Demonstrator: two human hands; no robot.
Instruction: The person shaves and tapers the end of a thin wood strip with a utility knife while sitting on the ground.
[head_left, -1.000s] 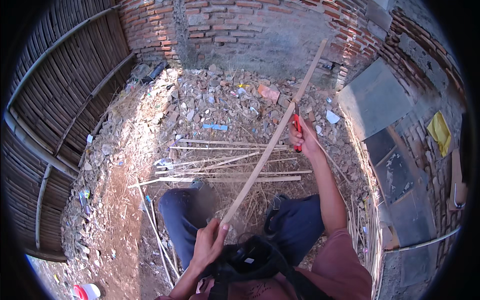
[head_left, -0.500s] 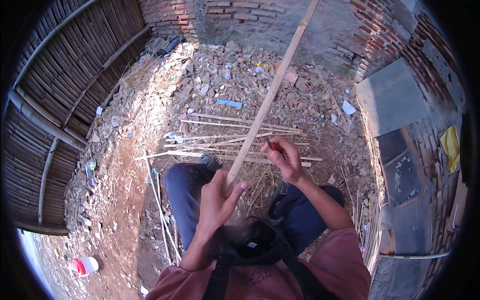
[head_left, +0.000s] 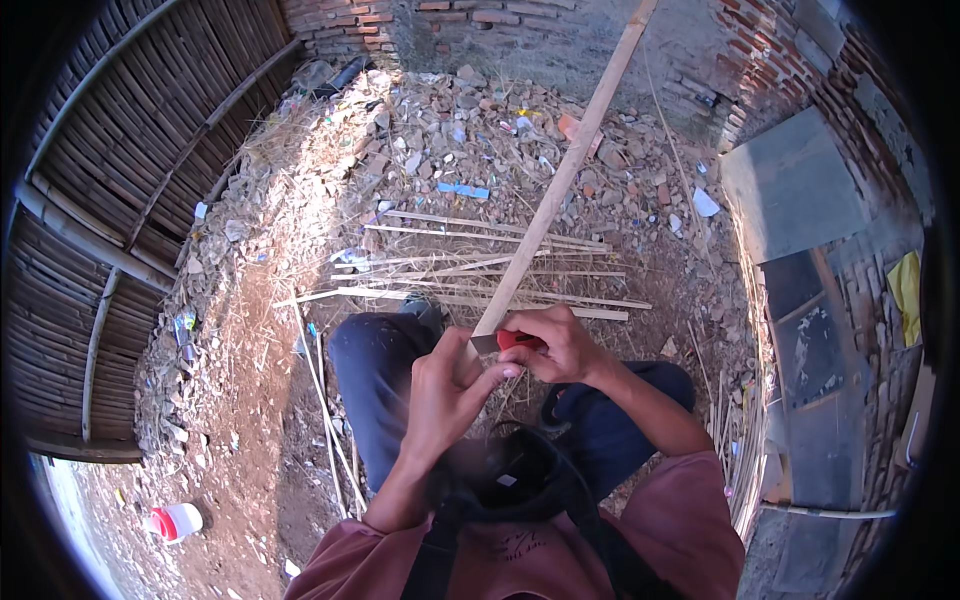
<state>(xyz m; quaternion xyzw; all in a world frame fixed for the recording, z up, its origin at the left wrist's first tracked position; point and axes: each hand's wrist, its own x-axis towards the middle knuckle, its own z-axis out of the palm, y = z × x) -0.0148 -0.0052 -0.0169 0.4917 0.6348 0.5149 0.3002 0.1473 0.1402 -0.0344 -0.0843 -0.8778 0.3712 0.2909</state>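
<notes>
Pale, flat wooden strip (head_left: pixel 569 170): long axis slants forward and rightward from both hands
Left hand (head_left: pixel 438 392): nearer, fingers gripping its near end
Right hand (head_left: pixel 560 348): fingers around red-handled knife (head_left: pixel 519 341), blade crossing there

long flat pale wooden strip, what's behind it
Behind the strip: grey plastered brick wall, grey-brown stony rubble and thin pale wooden sticks. The parts its width covers cannot be seen.

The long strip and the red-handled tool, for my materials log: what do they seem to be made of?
The long strip: probably bamboo or wood, seemingly unvarnished, judging by its pale tan, matt face.

The red-handled tool: the handle looks like smooth plastic, from its bright, even red; its flat, greyish blade is likely metal, though little shows.
</notes>
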